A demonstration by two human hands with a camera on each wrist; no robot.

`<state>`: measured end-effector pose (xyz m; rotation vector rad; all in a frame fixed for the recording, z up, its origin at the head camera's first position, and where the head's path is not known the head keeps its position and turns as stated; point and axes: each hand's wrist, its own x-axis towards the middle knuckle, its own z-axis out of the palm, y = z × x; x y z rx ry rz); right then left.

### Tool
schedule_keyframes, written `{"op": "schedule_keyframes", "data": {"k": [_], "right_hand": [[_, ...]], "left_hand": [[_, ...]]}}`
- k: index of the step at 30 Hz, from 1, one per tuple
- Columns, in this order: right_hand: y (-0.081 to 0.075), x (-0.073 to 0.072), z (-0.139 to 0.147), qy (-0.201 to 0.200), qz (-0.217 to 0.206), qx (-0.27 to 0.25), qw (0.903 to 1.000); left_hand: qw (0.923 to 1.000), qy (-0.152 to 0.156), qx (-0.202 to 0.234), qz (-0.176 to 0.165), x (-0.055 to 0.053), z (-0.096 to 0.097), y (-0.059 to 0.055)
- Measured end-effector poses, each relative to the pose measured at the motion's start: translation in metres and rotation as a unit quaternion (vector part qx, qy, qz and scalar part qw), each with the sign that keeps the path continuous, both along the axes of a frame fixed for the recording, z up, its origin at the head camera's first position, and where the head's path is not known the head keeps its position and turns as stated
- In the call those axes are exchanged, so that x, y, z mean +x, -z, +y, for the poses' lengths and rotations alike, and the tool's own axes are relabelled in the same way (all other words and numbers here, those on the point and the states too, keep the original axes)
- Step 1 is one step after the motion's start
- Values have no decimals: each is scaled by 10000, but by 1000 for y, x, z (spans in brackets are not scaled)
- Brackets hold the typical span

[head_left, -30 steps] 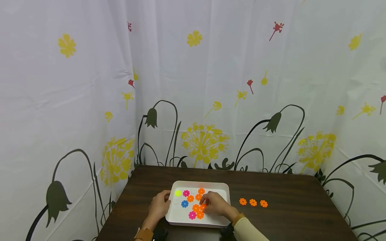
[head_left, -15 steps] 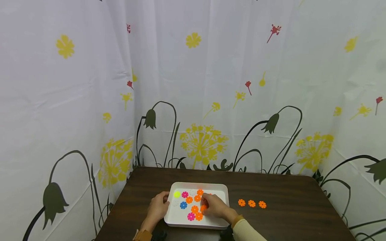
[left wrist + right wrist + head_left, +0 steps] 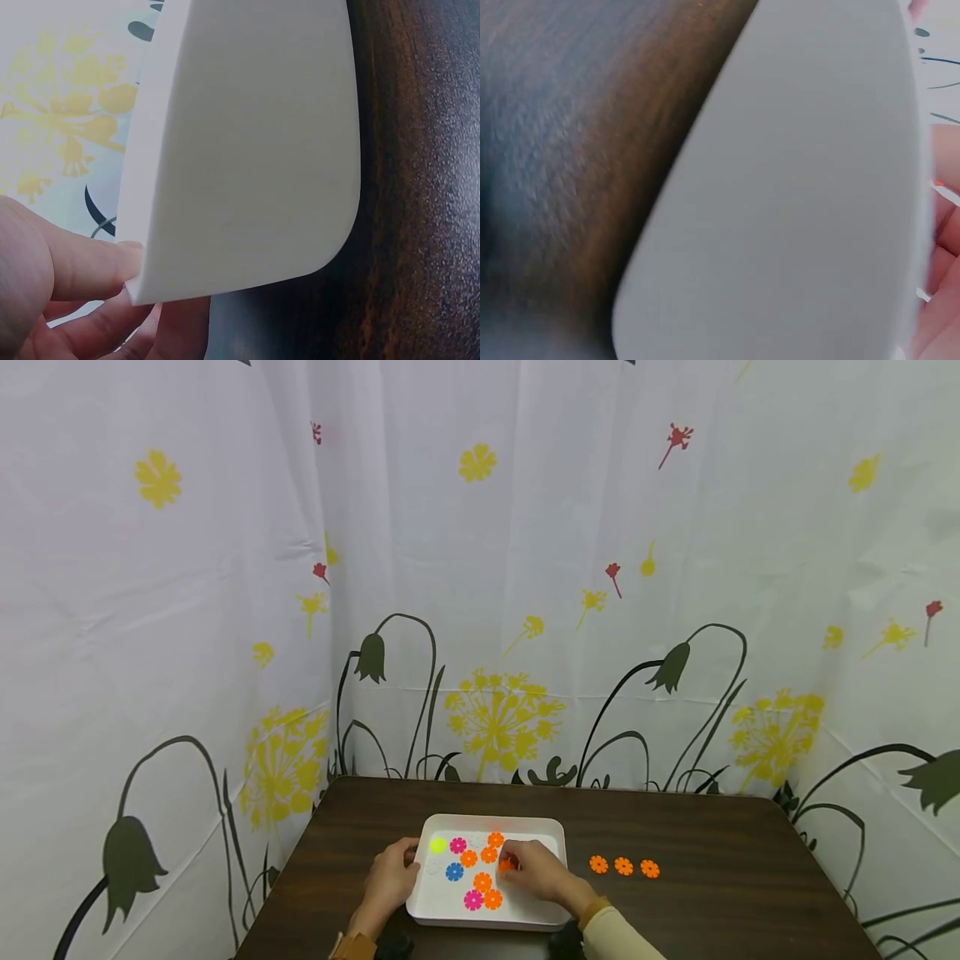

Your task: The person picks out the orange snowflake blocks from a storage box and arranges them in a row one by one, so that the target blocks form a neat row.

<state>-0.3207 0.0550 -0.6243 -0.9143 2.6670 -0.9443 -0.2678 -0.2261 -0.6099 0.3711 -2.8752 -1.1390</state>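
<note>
A shallow white tray [image 3: 442,902] sits on the dark table; my left hand [image 3: 392,873] grips its left rim. In the left wrist view, the thumb [image 3: 90,266] lies against the tray's corner, with fingers curled behind it. Over the tray's right half, my right hand [image 3: 540,870] pinches an orange notched disc [image 3: 507,864]. Around it in the tray lie several orange discs [image 3: 492,899], a blue disc [image 3: 454,872], a yellow disc [image 3: 438,845] and pink discs [image 3: 473,900]. Tray wall hides most of the right fingers in the right wrist view.
Three orange discs lie in a row to the tray's right: a left disc [image 3: 598,864], a middle disc [image 3: 623,866] and a right disc [image 3: 649,869]. Behind the brown wood table [image 3: 712,843] hangs a white curtain [image 3: 420,527] printed with flowers.
The orange disc at my right fingertips has come away from the orange cluster, slightly toward the far side of the tray. My left hand keeps its grip; the head view has shifted a little.
</note>
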Motion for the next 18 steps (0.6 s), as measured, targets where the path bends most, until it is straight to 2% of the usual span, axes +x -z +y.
{"op": "schedule_keyframes", "data": {"k": [10,18], "right_hand": [[-14,1,12,158,-104,-117,9998],[-27,-2,29,66,155,-415,9990]], "left_hand": [[10000,9,-18,17,2,-1,-1],[10000,-37,57,2,3,1,-4]]}}
